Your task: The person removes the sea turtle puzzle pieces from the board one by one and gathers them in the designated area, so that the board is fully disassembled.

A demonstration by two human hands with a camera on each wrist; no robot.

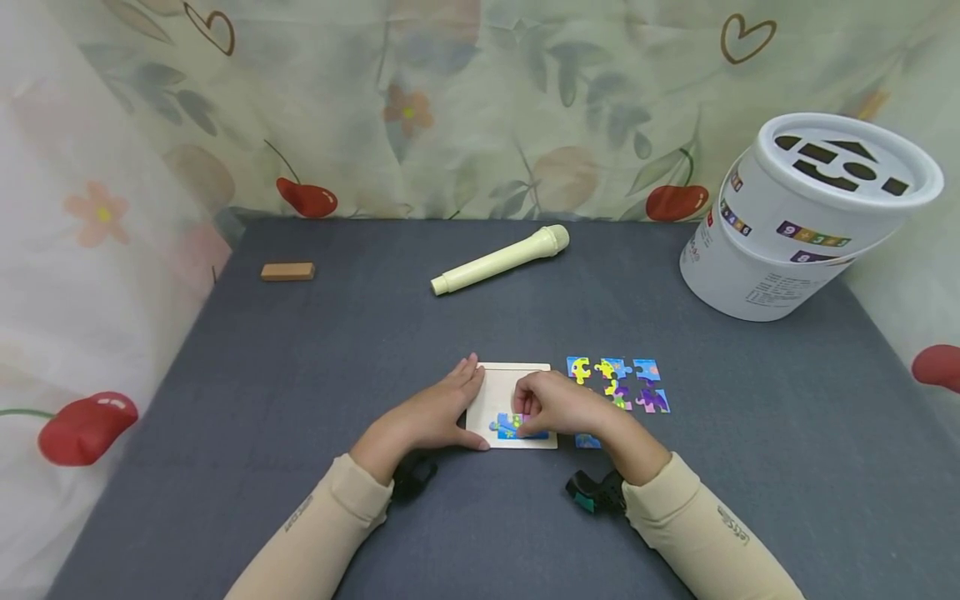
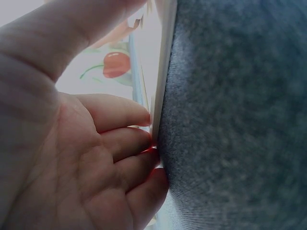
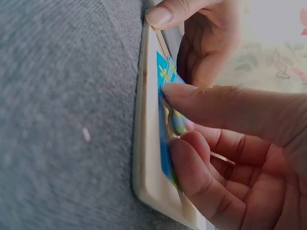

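A small light wooden puzzle board (image 1: 492,385) lies on the dark table. My left hand (image 1: 437,412) rests along its left side, fingers extended against the edge and thumb at the near left corner. Over the board's lower right, my right hand (image 1: 557,403) pinches a small puzzle piece (image 3: 178,122) between thumb and index finger; the piece is tilted and partly hidden. Blue joined pieces (image 1: 506,426) lie along the board's near side, partly covered by the right fingers. Several loose puzzle pieces (image 1: 652,401) are spread right of the board, one partly behind the right wrist.
A cream toy microphone (image 1: 501,261) lies farther back, with a small wooden block (image 1: 288,272) to its left. At the back right stands a large white bucket (image 1: 780,250) with shaped holes in its lid. Patterned curtains (image 1: 480,108) border the table.
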